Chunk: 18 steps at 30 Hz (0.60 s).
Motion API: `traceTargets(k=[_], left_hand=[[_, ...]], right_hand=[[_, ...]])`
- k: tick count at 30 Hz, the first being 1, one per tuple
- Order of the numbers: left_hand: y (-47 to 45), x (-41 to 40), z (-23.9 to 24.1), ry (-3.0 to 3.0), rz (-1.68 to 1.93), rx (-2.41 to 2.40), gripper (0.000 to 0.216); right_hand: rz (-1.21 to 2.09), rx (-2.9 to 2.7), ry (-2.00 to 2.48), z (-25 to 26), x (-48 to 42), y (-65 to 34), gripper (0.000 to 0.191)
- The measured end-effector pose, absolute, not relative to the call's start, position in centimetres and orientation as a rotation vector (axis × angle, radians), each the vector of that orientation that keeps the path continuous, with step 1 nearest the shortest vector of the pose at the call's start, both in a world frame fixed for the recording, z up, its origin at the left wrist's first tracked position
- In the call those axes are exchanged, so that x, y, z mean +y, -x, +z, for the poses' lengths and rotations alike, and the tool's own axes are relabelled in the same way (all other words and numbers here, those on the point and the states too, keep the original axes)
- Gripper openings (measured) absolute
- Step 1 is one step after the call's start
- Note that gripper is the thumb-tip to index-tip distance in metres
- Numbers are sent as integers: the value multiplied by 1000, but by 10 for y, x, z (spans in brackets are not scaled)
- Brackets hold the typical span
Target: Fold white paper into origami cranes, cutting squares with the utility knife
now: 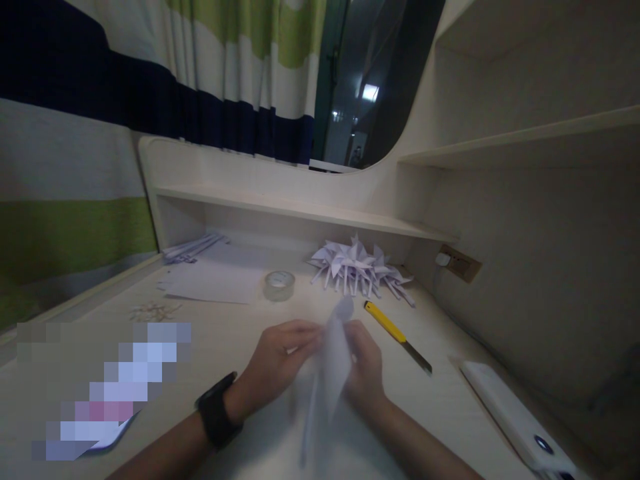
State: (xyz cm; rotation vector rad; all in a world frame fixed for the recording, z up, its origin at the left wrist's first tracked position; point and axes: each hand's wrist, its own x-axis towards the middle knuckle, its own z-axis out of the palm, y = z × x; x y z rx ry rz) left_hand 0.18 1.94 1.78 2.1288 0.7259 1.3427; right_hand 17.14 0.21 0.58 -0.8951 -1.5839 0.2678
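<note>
Between my two hands is a white paper pinwheel (336, 367), smeared by motion, with a thin rolled-paper stick (309, 420) hanging below it. My left hand (286, 357), with a black watch on its wrist, pinches it from the left side. From the right, the curled fingers of my right hand (367, 370) grip its folded paper. Exactly where the fingertips meet is hidden behind the paper. To the right of my hands lies a yellow utility knife (387, 322) with its blade out. Several white paper pinwheels (355, 263) are piled beyond my hands.
A roll of clear tape (279, 285) sits behind my left hand. White paper sheets (215, 273) and rolled paper sticks (195, 247) lie back left, near small scattered bits (154, 311). A blurred-out object covers the left front; a white device (515, 413) lies right, below a wall socket (460, 262).
</note>
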Motion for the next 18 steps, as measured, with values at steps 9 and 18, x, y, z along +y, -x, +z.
traceTargets(k=[9, 18], left_hand=[[-2, 19, 15, -2185, 1345, 727, 22], [-2, 20, 12, -2207, 1347, 718, 22]], right_hand=[[457, -1510, 998, 7, 0, -169, 6], [263, -1579, 948, 6, -1, -171, 10]])
